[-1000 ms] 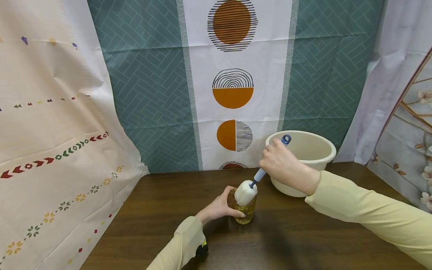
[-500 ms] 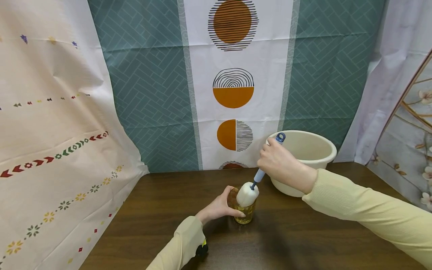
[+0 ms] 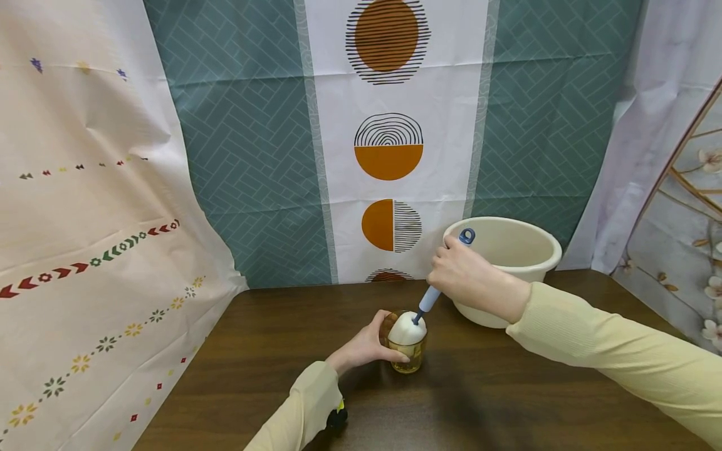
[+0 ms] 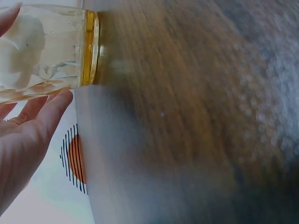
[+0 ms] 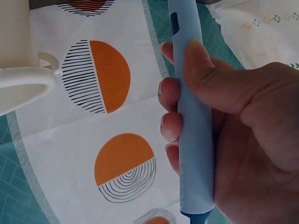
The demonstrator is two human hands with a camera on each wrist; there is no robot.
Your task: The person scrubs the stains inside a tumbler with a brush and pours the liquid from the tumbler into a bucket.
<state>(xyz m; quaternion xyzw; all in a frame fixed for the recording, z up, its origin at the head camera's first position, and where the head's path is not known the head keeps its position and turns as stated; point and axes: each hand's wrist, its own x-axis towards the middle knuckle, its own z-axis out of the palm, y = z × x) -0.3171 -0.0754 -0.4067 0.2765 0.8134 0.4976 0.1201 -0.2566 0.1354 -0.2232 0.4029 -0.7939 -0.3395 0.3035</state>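
An amber glass cup stands upright on the brown table, and my left hand grips it from the left, thumb at the front. Its clear yellowish wall and thick base fill the upper left of the left wrist view. My right hand holds a sponge brush by its light blue handle, fingers wrapped round it in the right wrist view. The brush's white sponge head sits partly inside the cup, its top bulging above the rim. The handle slants up to the right, ending in a dark blue loop.
A cream plastic basin stands behind my right hand at the table's back right. The wooden table ends at a hanging patterned cloth. A pale cloth hangs along the left side.
The white sponge head has gone lower into the cup, and my right hand has shifted slightly left with the handle. My left hand and the cup have stayed in place.
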